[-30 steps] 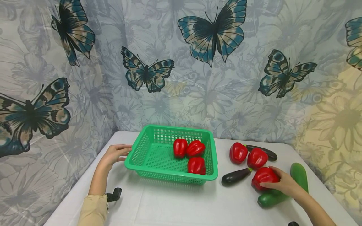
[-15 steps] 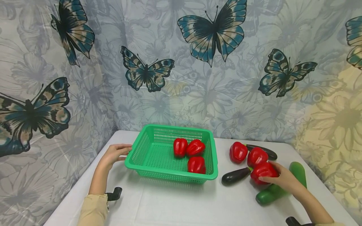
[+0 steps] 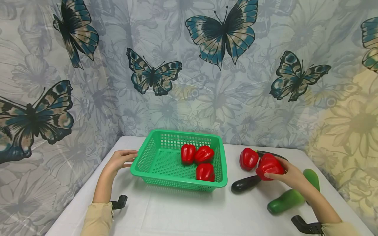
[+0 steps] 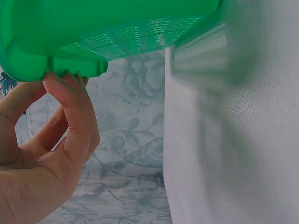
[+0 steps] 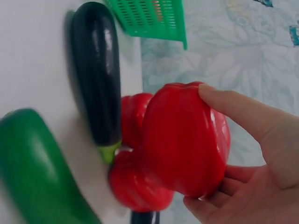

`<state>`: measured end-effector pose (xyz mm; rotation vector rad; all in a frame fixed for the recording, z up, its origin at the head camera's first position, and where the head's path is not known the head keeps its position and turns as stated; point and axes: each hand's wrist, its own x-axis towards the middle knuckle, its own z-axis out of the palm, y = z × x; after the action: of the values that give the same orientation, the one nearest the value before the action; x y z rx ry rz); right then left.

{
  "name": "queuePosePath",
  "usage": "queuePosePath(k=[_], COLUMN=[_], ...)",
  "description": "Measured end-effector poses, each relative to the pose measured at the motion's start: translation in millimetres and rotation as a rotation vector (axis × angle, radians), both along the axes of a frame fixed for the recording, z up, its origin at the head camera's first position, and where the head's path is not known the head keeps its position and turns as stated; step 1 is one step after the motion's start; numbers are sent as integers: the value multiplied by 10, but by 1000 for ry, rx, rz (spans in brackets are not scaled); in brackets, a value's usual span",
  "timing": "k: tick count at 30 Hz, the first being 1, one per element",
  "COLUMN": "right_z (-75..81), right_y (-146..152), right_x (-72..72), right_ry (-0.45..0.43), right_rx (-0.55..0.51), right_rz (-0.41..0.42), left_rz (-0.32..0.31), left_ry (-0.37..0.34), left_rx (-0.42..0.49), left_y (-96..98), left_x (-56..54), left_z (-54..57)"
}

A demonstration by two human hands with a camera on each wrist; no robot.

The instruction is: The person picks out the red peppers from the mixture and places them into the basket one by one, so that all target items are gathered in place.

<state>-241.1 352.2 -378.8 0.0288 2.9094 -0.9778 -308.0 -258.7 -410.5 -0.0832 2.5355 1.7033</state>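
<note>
Left hand (image 3: 118, 160): fingers slightly bent, tips touching the basket's rim; whether it is gripped cannot be told. Green perforated plastic basket (image 3: 177, 182): three glossy red lobed peppers (image 3: 205, 172) already placed. White tabletop (image 3: 183, 209): two slender dark-purple eggplants (image 3: 245, 184); two further red peppers (image 3: 248, 159), not yet placed. Sixth red pepper (image 3: 269, 167): held over the tabletop, outside the basket, clamped in the fingers of the right hand (image 3: 290, 175); long axis seemingly near level, lobed end turned basketward, stem end not shown. Rightmost: smooth green oblong vegetables (image 3: 284, 201), partly covered by the arm.

Left hand (image 3: 119, 160) with fingers (image 4: 77, 107) bent, right hand (image 3: 290, 175) gripping, thumb (image 5: 233, 105) opposite fingertips (image 5: 196, 207)
</note>
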Motion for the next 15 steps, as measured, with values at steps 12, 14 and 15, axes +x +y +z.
queuePosePath(k=[12,14,15], right_z=[124,150,161], right_y=[-307,-362,-388], right_x=[-150,-181,-198], right_ry=[66,52,49], right_rx=[-30,-36,-35], right_rz=[37,36,36], left_rz=[7,7,7], left_ry=[-4,-3,-3], left_rx=[10,7,6], left_y=[4,5,6], left_x=[-7,-7,-6], left_z=[9,9,9])
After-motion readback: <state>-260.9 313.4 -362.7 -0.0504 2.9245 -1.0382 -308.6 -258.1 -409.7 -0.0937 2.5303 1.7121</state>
